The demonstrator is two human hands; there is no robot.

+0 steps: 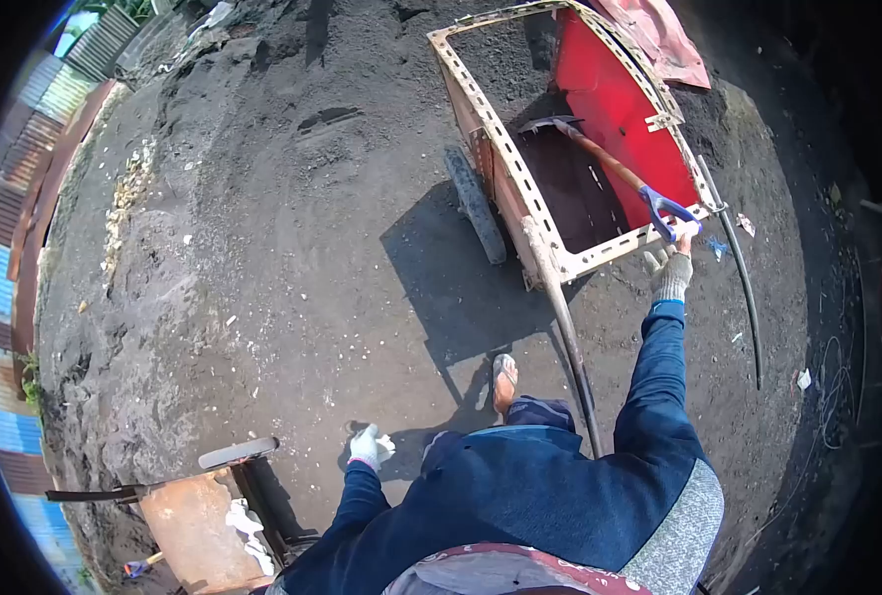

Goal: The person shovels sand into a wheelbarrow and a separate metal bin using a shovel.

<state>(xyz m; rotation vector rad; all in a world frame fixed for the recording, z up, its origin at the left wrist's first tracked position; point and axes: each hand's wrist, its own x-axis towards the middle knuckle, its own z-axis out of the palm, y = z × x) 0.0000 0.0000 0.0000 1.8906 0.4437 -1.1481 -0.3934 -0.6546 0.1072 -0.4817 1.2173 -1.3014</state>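
Note:
My right hand point(671, 270), in a pale knit glove, is at the blue D-shaped grip of a shovel point(615, 167). Its thumb is spread to the left, and the fingers reach up against the grip and the cart's front rail. The shovel's wooden shaft slants into a metal cart point(600, 260), its blade inside the box. The cart has a perforated pale frame and a red inner side. My left hand point(370, 447), also gloved, hangs low above the dirt with fingers apart, holding nothing.
Two long handles extend from the cart, a dark pole point(572, 347) and a thinner bar point(744, 288). A rusty wheelbarrow point(198, 526) is at the lower left. Corrugated metal sheets point(14, 327) line the left edge. Red cloth point(659, 40) lies behind the cart.

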